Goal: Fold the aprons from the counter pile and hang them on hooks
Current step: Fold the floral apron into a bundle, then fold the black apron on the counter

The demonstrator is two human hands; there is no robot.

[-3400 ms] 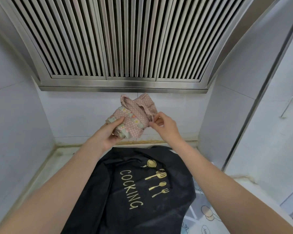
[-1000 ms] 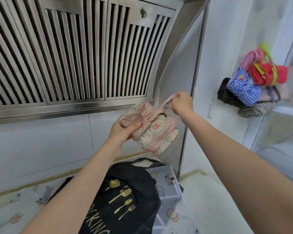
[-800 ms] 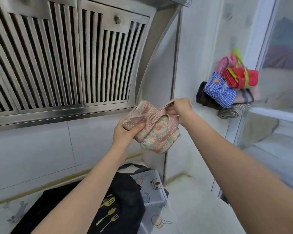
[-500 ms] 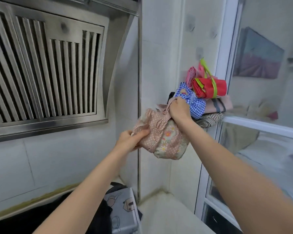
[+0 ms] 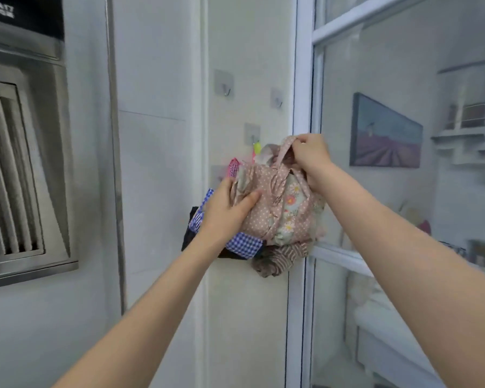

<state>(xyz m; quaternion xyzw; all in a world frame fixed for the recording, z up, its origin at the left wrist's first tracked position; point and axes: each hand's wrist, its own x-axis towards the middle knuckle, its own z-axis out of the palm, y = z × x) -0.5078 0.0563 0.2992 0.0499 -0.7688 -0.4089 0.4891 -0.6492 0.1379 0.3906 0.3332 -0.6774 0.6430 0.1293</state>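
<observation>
I hold a folded pink polka-dot apron (image 5: pixel 277 208) with a floral patch up against the white wall panel. My right hand (image 5: pixel 310 155) pinches its strap loop at the top. My left hand (image 5: pixel 228 208) grips the bundle's left side, thumb across the front. Three adhesive hooks sit above: one upper left (image 5: pixel 223 83), one upper right (image 5: pixel 277 98), and one (image 5: pixel 252 135) just left of the raised loop. Behind the bundle hang other folded aprons: blue gingham (image 5: pixel 242 243), a black one (image 5: pixel 189 233) and a brown striped one (image 5: pixel 280 259).
A steel range hood (image 5: pixel 20 169) fills the left side. A white-framed glass partition (image 5: pixel 305 79) runs down right of the hooks, with a room and a picture behind the glass. A pink and green strap end (image 5: pixel 234 166) sticks out behind the bundle.
I turned right from the counter toward the wall. Both hands carried the pink apron up in front of the hanging aprons, and my right hand lifted the strap loop toward the hooks.
</observation>
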